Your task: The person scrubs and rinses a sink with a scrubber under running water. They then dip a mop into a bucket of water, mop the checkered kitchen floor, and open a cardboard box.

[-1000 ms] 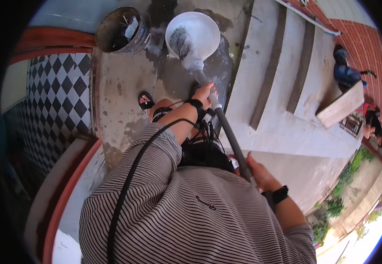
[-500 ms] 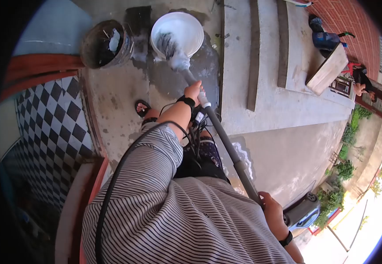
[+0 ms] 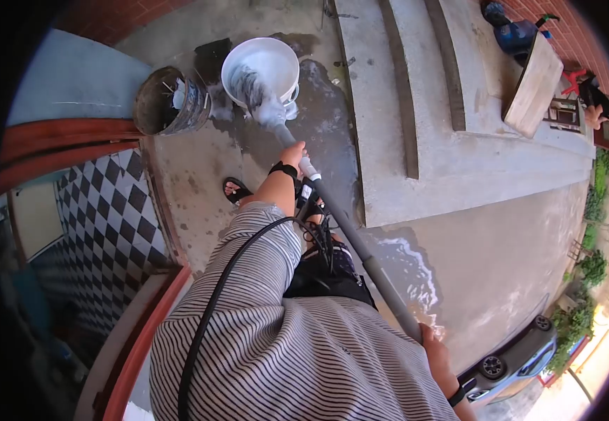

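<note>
Head view: right fingers (image 3: pixel 427 334), farther from the body (image 3: pixel 297 358) than a second ago, hold the end of the pole (image 3: pixel 339 219); left fingers (image 3: pixel 294 152) grip nearer the mop (image 3: pixel 254 91), still in the bucket (image 3: pixel 280 60) beyond, apparently soaking.

Stained bin (image 3: pixel 193 109) upper left, checkered floor (image 3: pixel 111 210) at left, concrete steps (image 3: pixel 380 126) and pale board (image 3: pixel 534 88) upper right, grey car (image 3: pixel 511 361) lower right

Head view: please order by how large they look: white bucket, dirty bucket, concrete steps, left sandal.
1. Concrete steps
2. White bucket and dirty bucket: about alike, so not ranked
3. Left sandal
</note>
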